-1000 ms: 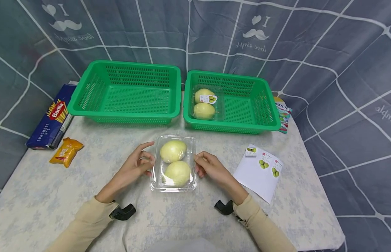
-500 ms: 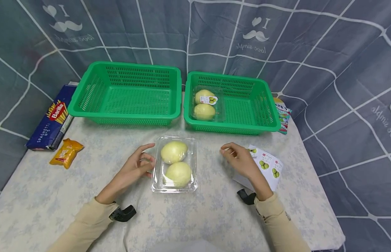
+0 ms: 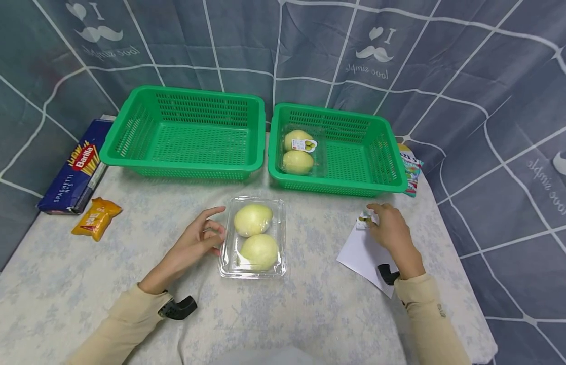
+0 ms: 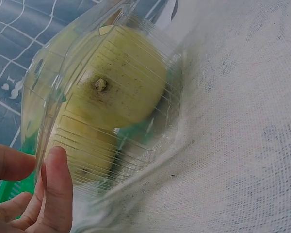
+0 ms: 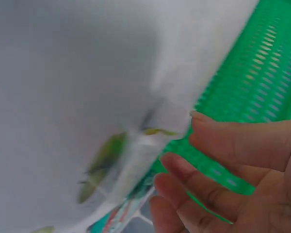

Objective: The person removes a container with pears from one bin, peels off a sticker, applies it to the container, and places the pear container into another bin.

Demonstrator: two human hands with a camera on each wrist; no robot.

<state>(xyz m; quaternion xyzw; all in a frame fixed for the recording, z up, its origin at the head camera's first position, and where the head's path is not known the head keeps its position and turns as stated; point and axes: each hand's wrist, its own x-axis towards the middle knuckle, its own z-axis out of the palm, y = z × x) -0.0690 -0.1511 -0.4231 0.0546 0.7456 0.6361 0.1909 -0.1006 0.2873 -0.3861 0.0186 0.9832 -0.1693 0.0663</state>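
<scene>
A clear plastic clamshell box (image 3: 280,243) with two pale yellow, melon-like fruits (image 3: 253,220) lies on the table. My left hand (image 3: 201,238) is at its left edge; in the left wrist view the rim runs between thumb and finger, which pinch it. My right hand (image 3: 393,232) is over a white label sheet (image 3: 362,256) on the right. Its fingertips reach a small fruit-picture label (image 3: 364,221) at the sheet's top corner. In the right wrist view, the thumb and fingers (image 5: 177,167) stand apart beside that label's edge. The sheet's other labels are hidden under the hand.
Two green baskets stand at the back: the left basket (image 3: 182,165) and the right basket (image 3: 337,187), which holds a labelled box of fruit (image 3: 320,165). A spaghetti box (image 3: 75,175) and an orange snack packet (image 3: 97,219) lie left. Another packet (image 3: 410,170) sits behind the right basket.
My right hand has left the box's right edge and moved right to the label sheet, covering part of it. My left hand and the box have stayed in place.
</scene>
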